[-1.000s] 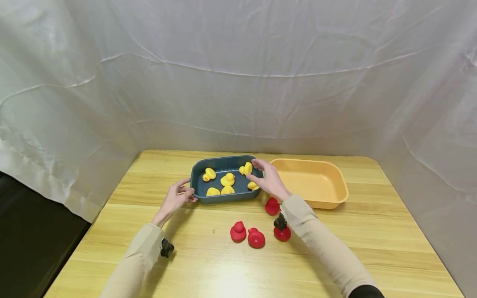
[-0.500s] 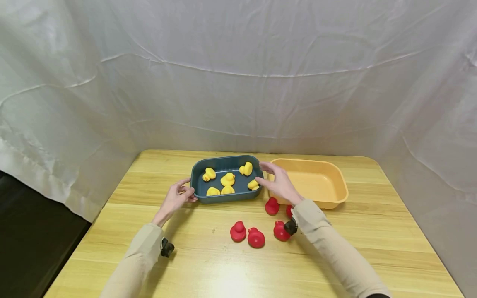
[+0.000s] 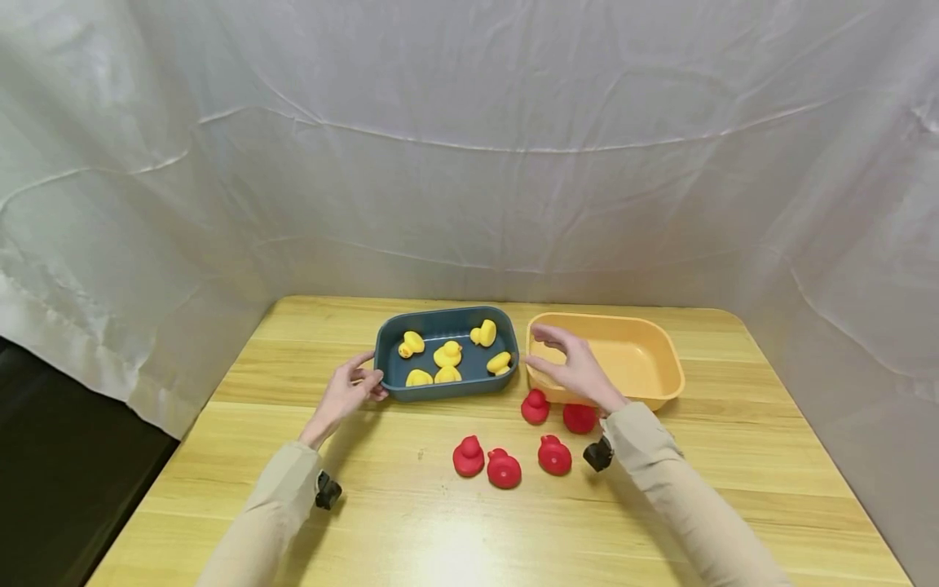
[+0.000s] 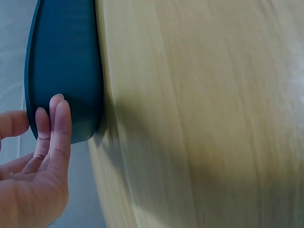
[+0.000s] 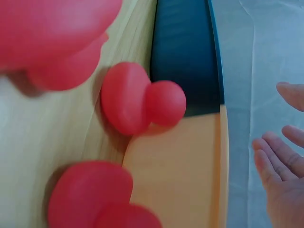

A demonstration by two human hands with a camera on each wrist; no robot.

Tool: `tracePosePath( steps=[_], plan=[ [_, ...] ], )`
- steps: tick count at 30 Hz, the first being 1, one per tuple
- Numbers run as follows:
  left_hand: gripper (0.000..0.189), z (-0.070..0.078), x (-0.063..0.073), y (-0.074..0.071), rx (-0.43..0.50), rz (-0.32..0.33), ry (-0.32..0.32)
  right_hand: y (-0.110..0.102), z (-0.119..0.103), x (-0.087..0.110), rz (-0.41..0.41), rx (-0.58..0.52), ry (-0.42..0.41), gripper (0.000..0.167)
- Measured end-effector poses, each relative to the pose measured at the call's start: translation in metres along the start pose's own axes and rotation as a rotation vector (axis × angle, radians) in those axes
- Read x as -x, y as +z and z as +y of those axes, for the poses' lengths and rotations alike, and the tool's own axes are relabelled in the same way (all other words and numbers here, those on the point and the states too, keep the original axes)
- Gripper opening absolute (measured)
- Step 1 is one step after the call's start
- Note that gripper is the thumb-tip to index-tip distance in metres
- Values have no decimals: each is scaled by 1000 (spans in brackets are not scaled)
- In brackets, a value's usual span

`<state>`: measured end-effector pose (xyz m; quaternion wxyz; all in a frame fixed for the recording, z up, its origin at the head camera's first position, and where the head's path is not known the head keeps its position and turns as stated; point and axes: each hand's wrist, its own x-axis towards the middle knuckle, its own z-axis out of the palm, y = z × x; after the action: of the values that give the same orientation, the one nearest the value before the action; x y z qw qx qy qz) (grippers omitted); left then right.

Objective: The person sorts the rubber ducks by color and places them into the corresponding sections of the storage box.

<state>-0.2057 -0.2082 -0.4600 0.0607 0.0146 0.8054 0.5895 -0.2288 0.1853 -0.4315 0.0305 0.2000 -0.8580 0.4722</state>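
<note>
In the head view, my left hand (image 3: 347, 392) holds the left end of a dark blue tray (image 3: 451, 390). Its thumb and fingers lie at the tray's rim and outer wall in the left wrist view (image 4: 61, 52). Several yellow rubber ducks, one near the middle (image 3: 448, 354), lie inside, some tipped over. My right hand (image 3: 575, 371) hovers over the left part of an orange-yellow tray (image 3: 663, 359), thumb and fingers apart, nothing between them. Several red rubber ducks lie on the table in front of the trays, including one (image 3: 535, 407) close to the yellow tray.
The wooden table (image 3: 367, 505) carries both trays side by side near its back edge. Two red ducks, left (image 3: 469, 456) and right (image 3: 504, 469), sit nearer the front. A pale grey sheet (image 3: 469, 204) hangs behind and at both sides.
My right hand has drawn away from the blue tray's right end, moving right to above the yellow tray. The left hand, both trays and the red ducks have stayed put.
</note>
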Motion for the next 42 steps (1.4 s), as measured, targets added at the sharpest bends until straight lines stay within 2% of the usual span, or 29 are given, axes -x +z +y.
tracePosePath(
  steps=[5, 14, 22, 26, 30, 35, 42],
  plan=[
    [63, 0, 3, -1, -24, 16, 32, -10, 6, 6, 4, 6, -4, 56],
    [63, 3, 10, 2, -136, 104, 108, -28, 14, 19, 18, 10, 7, 57],
    [53, 8, 18, 10, -263, 168, 251, -43, 23, 28, 25, 23, 5, 56],
    [50, 10, 20, 16, -318, 177, 322, -53, 28, 34, 24, 20, 11, 54],
    [48, 13, 23, 23, -334, 151, 388, -64, 34, 42, 30, 2, -9, 52],
    [47, 15, 27, 32, -323, 74, 463, -76, 43, 50, 48, -50, -48, 51],
    [52, 17, 30, 46, -287, -62, 502, -93, 53, 60, 67, -82, -23, 53]
  ],
)
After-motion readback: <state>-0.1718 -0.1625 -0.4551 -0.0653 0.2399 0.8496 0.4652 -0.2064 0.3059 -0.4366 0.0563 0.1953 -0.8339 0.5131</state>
